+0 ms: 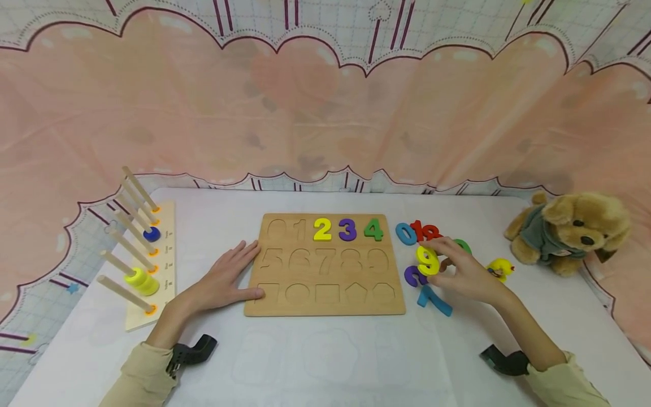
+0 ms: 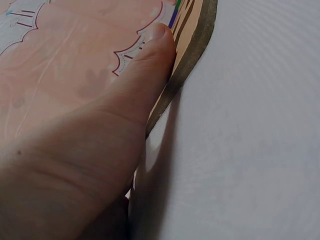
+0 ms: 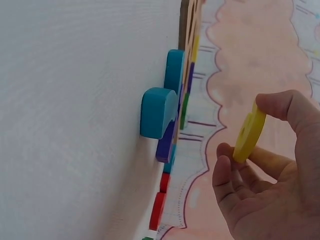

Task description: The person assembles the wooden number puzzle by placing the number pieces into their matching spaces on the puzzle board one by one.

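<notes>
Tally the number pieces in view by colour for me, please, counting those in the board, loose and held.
Yellow: 2 (yellow 2, held yellow piece)
Purple: 2 (purple 3, loose purple piece)
Green: 2 (green 4, partly hidden green piece)
Blue: 2 (blue 0, blue 7)
Red: 2 (red 1, other red piece)
Total: 10

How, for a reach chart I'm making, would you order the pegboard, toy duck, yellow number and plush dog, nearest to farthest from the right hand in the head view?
1. Yellow number: held in the right hand.
2. Toy duck: just right of the hand.
3. Plush dog: farther right, past the duck.
4. Pegboard: far left.
</notes>
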Demonstrator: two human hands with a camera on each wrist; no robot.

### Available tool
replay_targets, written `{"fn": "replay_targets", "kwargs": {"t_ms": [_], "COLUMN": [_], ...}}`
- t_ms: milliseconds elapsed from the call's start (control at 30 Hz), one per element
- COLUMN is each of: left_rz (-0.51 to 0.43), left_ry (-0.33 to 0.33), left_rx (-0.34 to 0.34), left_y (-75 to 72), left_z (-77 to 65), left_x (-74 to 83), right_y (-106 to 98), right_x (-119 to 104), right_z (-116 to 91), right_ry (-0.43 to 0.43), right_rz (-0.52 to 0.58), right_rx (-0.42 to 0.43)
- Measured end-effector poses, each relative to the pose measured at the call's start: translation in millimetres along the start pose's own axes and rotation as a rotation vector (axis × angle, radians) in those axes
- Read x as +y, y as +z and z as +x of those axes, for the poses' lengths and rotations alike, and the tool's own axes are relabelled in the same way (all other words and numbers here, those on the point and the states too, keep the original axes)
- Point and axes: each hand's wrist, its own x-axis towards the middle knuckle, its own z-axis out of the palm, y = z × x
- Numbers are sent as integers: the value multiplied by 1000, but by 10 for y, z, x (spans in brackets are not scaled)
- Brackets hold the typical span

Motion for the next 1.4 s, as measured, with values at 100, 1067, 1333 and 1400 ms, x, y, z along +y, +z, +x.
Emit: {"fn": "replay_targets", "kwargs": {"t_ms": [100, 1067, 1333, 1400], "left_rz": [3, 4, 9, 8], "left_ry": [4, 1, -7, -2], "left_rx": [4, -4, -3, 2], "left_y": [-2, 16, 19, 19], "left_z": [-7, -2, 4, 2], "left_x": [5, -12, -14, -17], "right_y": [5, 47, 63, 71], "right_x": [-5, -45, -24, -23], "right_z": [-3, -20, -16, -13], "right_ry": [-6, 44, 11, 2], "right_rz": [0, 10, 8, 5], "right_rx": [-6, -50, -41, -37]}}
